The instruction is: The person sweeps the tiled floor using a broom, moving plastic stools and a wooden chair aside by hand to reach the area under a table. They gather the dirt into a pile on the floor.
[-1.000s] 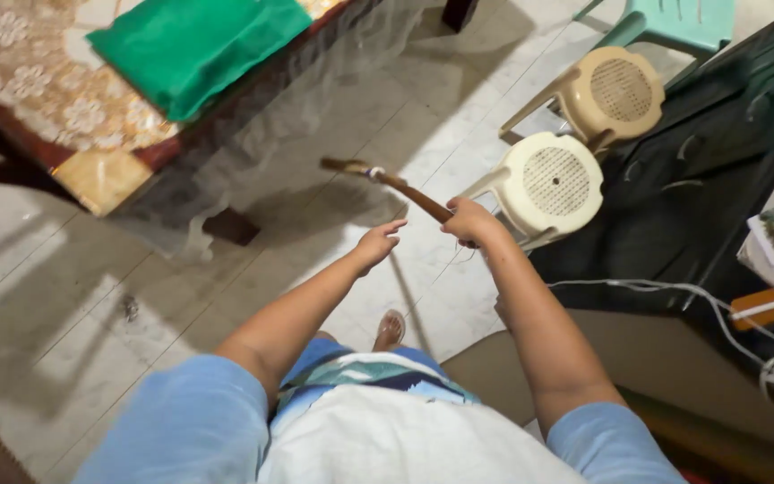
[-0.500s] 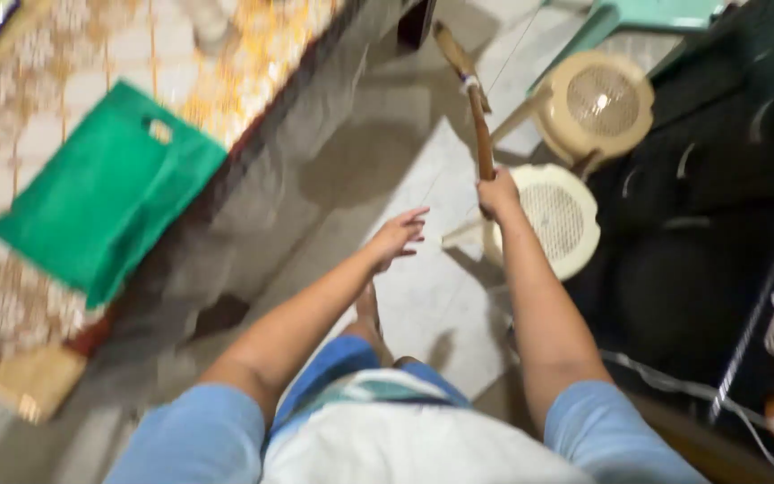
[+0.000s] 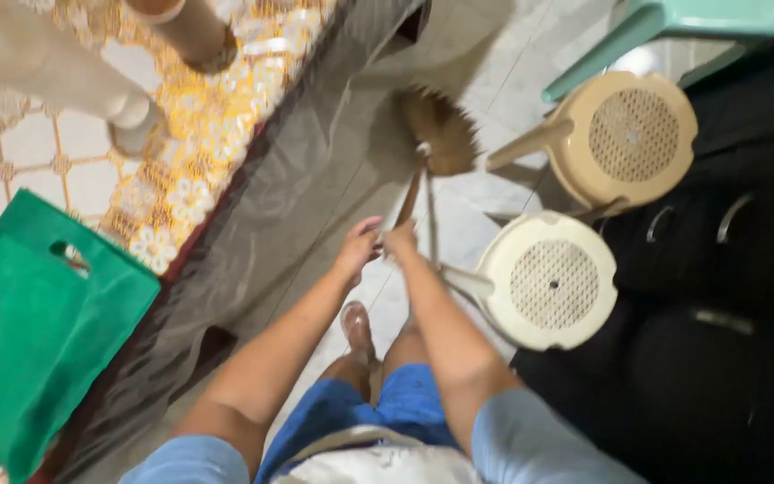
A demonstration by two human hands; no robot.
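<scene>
Head view: broom [image 3: 441, 134] with a thin brown stick and a fan of tan bristles; the bristle head lies on the pale tiled floor [image 3: 485, 36] just beyond the hands; the stick runs from it back to them, blurred by motion; right hand [image 3: 400, 240] closed round the stick's near end; left hand [image 3: 360, 246] just beside the stick, fingers curled, cannot tell if it grips or only touches; left of the broom, the worktop [image 3: 38, 152] edge with clear plastic sheet hanging to the floor; right of the broom, two cream plastic stools [image 3: 548, 282] lie tipped close by, with a dark cabinet past them; only a narrow strip of floor is open around the broom; green bag [image 3: 29, 341] on the worktop well left of the broom, cut off by the frame edge; bristle tips smeared.
</scene>
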